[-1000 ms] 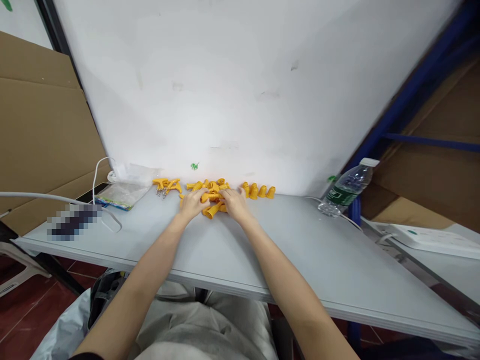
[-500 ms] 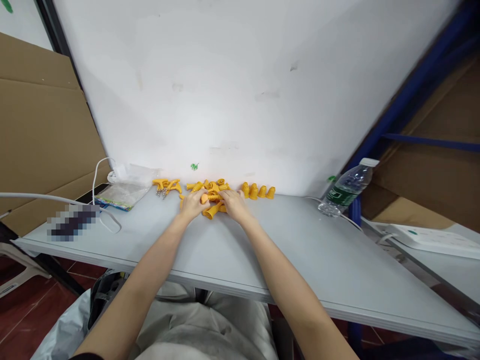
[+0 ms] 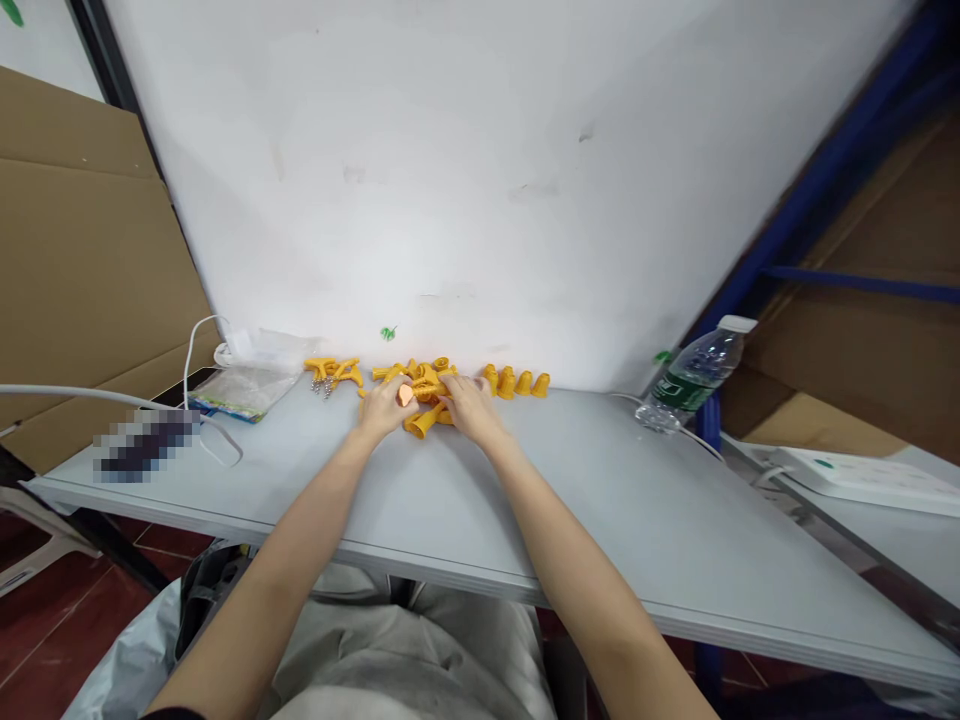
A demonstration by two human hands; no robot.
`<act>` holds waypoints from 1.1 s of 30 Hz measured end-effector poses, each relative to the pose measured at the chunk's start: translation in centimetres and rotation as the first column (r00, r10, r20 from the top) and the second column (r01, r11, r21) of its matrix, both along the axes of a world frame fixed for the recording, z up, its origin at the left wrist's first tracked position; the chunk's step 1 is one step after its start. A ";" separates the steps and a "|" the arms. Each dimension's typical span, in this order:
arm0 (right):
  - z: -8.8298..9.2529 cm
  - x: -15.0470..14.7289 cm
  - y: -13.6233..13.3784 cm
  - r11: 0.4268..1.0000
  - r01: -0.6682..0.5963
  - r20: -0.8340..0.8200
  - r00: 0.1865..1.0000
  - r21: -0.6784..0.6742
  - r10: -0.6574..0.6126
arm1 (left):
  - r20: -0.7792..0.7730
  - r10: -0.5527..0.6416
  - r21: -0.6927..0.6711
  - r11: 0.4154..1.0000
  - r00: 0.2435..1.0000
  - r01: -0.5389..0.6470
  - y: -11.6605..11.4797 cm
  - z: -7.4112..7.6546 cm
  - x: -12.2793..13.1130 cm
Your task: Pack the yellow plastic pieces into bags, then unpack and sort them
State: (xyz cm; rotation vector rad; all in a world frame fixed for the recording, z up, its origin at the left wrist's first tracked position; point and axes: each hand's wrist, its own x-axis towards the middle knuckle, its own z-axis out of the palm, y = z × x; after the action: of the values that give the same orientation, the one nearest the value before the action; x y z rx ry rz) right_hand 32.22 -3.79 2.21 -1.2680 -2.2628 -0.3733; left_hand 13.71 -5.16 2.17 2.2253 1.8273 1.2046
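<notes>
My left hand (image 3: 382, 410) and my right hand (image 3: 472, 408) are close together over a pile of yellow plastic parts near the wall. Between them is a yellow plastic piece (image 3: 426, 391), its orange-looking end (image 3: 406, 396) by my left thumb. The fingers of both hands are closed round this piece, partly hidden. Just below it a yellow flared tube (image 3: 423, 422) lies on the table. Other yellow tubular parts (image 3: 442, 364) lie behind my hands. A short row of yellow cup-shaped parts (image 3: 507, 383) stands to the right of my right hand.
Yellow hooked handles with metal screws (image 3: 330, 372) lie to the left, beside clear plastic bags (image 3: 259, 375). A white cable (image 3: 187, 360) and a blurred-out dark object (image 3: 146, 447) are farther left. On the right, a water bottle (image 3: 694, 380) leans near a power strip (image 3: 862, 480).
The yellow piece between my hands has turned slightly, and its orange end now faces me more. My hands have barely shifted; the surrounding parts stay put.
</notes>
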 end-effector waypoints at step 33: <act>-4.1 9.6 3.1 0.734 0.499 -0.636 0.390 -0.462 -0.666 | 0.339 0.141 -0.126 0.987 0.930 -0.103 3.4 -2.6 -2.5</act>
State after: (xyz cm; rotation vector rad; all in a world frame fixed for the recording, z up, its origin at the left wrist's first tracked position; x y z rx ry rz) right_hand 41.82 -0.70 -1.86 -1.8692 -1.0521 0.1865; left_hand 11.23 -1.77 -0.40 1.7306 1.8548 1.3784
